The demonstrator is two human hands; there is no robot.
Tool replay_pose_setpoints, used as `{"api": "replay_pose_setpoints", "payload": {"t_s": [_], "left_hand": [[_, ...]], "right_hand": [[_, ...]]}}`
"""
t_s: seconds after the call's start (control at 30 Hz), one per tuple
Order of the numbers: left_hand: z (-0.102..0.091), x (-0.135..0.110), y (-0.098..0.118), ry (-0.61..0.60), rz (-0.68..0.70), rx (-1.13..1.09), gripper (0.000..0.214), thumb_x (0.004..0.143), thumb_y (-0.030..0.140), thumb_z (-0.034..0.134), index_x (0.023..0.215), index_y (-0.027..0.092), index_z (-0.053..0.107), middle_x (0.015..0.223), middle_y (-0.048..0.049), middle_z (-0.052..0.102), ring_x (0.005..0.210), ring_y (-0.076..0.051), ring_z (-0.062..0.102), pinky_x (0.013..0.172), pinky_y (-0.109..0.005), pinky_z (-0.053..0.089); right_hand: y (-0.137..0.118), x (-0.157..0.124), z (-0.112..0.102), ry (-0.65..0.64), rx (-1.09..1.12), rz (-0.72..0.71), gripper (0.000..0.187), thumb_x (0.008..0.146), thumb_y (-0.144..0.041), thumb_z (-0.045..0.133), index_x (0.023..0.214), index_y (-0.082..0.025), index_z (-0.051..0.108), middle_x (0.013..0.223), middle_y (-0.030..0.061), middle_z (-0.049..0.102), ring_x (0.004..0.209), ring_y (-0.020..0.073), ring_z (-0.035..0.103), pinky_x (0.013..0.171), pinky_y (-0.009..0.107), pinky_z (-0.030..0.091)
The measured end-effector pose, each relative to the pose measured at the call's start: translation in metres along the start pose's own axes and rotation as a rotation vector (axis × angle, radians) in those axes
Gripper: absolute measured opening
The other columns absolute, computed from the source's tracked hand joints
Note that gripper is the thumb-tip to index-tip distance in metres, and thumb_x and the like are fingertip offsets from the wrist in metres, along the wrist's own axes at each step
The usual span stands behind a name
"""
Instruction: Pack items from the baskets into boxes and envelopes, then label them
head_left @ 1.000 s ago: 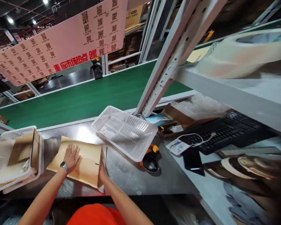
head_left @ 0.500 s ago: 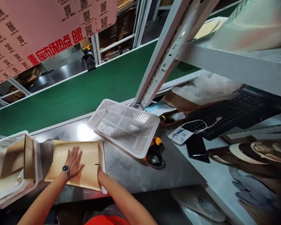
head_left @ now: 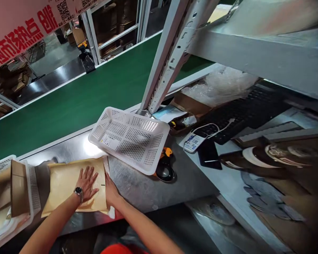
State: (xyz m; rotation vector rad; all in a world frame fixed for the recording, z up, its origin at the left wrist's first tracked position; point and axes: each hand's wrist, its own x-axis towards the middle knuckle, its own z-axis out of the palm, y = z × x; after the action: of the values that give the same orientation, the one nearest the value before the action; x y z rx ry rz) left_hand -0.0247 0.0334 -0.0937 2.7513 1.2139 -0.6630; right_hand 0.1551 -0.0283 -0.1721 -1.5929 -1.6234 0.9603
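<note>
A tan padded envelope point(head_left: 65, 180) lies flat on the metal bench, its flap edge point(head_left: 105, 162) towards the right. My left hand point(head_left: 87, 183), with a watch on the wrist, presses flat on the envelope with fingers spread. At the envelope's right edge, my right hand point(head_left: 112, 190) grips the flap side; its fingertips are partly hidden by the edge. Just beyond, a white perforated plastic basket point(head_left: 129, 137) with a label inside sits tilted across the bench. An orange and black tape dispenser point(head_left: 165, 169) lies beside the basket.
White baskets holding cardboard and envelopes point(head_left: 18, 190) stand at the left. Behind the bench runs a green conveyor belt point(head_left: 69, 102). A metal post point(head_left: 165, 63) rises behind the basket. To the right are a keyboard point(head_left: 235, 113), a black phone point(head_left: 208, 155) and grey gloves point(head_left: 270, 197).
The view has shifted slightly right and down. My right hand has drawn back at the envelope's flap edge, so more of it shows. My left hand stays flat on the envelope.
</note>
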Motion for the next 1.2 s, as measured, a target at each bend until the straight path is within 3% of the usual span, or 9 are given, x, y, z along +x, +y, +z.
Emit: {"api": "replay_pose_setpoints", "payload": {"t_s": [0.13, 0.23, 0.43, 0.57, 0.7, 0.8, 0.9, 1.0, 1.2], "left_hand": [[0.002, 0.002, 0.002, -0.018, -0.023, -0.003, 0.085, 0.098, 0.064, 0.061, 0.174, 0.033, 0.04, 0.189, -0.0123, 0.018, 0.173, -0.046, 0.014, 0.136, -0.074, 0.003], [0.005, 0.002, 0.004, -0.024, -0.031, -0.008, 0.084, 0.1, 0.065, 0.059, 0.175, 0.031, 0.039, 0.188, -0.0139, 0.018, 0.173, -0.046, 0.013, 0.136, -0.074, 0.003], [0.006, 0.006, 0.007, -0.036, -0.018, -0.013, 0.088, 0.102, 0.065, 0.054, 0.177, 0.023, 0.034, 0.188, -0.017, 0.015, 0.174, -0.044, 0.011, 0.135, -0.076, 0.0], [-0.004, 0.014, 0.005, -0.14, 0.11, -0.035, 0.117, 0.087, 0.081, 0.063, 0.178, 0.016, 0.028, 0.187, -0.0205, 0.014, 0.174, -0.045, 0.008, 0.138, -0.072, 0.002], [-0.014, 0.024, 0.008, -0.189, 0.154, -0.001, 0.146, 0.065, 0.087, 0.081, 0.177, 0.011, 0.028, 0.185, -0.0264, 0.011, 0.172, -0.054, 0.006, 0.136, -0.074, 0.0], [-0.015, 0.031, 0.012, -0.21, 0.146, 0.047, 0.163, 0.051, 0.083, 0.092, 0.176, 0.003, 0.026, 0.184, -0.0307, 0.008, 0.171, -0.058, 0.002, 0.136, -0.074, -0.004], [-0.013, 0.035, 0.016, -0.174, 0.14, 0.05, 0.163, 0.048, 0.079, 0.094, 0.175, 0.0, 0.028, 0.184, -0.0309, 0.009, 0.17, -0.061, -0.001, 0.134, -0.075, -0.008], [-0.011, 0.037, 0.018, -0.167, 0.134, 0.092, 0.155, 0.055, 0.08, 0.089, 0.176, 0.003, 0.028, 0.185, -0.0286, 0.009, 0.17, -0.059, -0.001, 0.133, -0.076, -0.01], [-0.009, 0.038, 0.02, -0.172, 0.127, 0.091, 0.161, 0.049, 0.081, 0.091, 0.175, 0.001, 0.031, 0.185, -0.0306, 0.01, 0.169, -0.063, -0.002, 0.132, -0.078, -0.01]], "right_hand": [[0.022, -0.043, -0.007, 0.095, -0.164, -0.053, 0.075, 0.095, -0.012, 0.06, 0.169, -0.009, 0.047, 0.178, 0.0226, 0.043, 0.169, 0.0409, 0.034, 0.137, 0.063, 0.035], [0.022, -0.073, 0.012, 0.132, -0.242, -0.117, 0.084, 0.095, -0.012, 0.057, 0.175, -0.009, 0.033, 0.182, 0.0216, 0.031, 0.171, 0.0415, 0.028, 0.138, 0.064, 0.033], [0.011, -0.08, 0.049, -0.043, -0.314, -0.253, 0.079, 0.094, -0.024, 0.067, 0.169, -0.011, 0.047, 0.178, 0.0205, 0.038, 0.167, 0.04, 0.038, 0.137, 0.062, 0.036], [0.013, -0.077, 0.034, -0.079, -0.336, -0.261, 0.076, 0.095, -0.026, 0.071, 0.167, -0.011, 0.05, 0.179, 0.0218, 0.036, 0.169, 0.0385, 0.035, 0.138, 0.059, 0.034], [0.02, -0.108, 0.014, -0.021, -0.328, -0.154, 0.078, 0.089, -0.023, 0.079, 0.163, -0.015, 0.056, 0.177, 0.0209, 0.045, 0.167, 0.0407, 0.037, 0.137, 0.056, 0.037], [0.023, -0.143, 0.007, 0.064, -0.339, -0.075, 0.067, 0.088, -0.025, 0.083, 0.153, -0.017, 0.066, 0.171, 0.0223, 0.055, 0.164, 0.0427, 0.043, 0.134, 0.061, 0.042], [0.019, -0.161, 0.006, 0.134, -0.304, -0.012, 0.04, 0.094, -0.02, 0.075, 0.134, -0.021, 0.078, 0.158, 0.0195, 0.068, 0.157, 0.0385, 0.054, 0.13, 0.063, 0.047], [0.01, -0.16, 0.007, 0.202, -0.211, 0.087, 0.027, 0.096, -0.013, 0.066, 0.112, -0.023, 0.086, 0.146, 0.0148, 0.076, 0.149, 0.0359, 0.061, 0.13, 0.059, 0.046], [-0.006, -0.149, 0.003, 0.287, -0.091, 0.194, 0.022, 0.093, -0.02, 0.067, 0.086, -0.025, 0.088, 0.135, 0.0128, 0.081, 0.139, 0.0361, 0.065, 0.124, 0.055, 0.049]]}}
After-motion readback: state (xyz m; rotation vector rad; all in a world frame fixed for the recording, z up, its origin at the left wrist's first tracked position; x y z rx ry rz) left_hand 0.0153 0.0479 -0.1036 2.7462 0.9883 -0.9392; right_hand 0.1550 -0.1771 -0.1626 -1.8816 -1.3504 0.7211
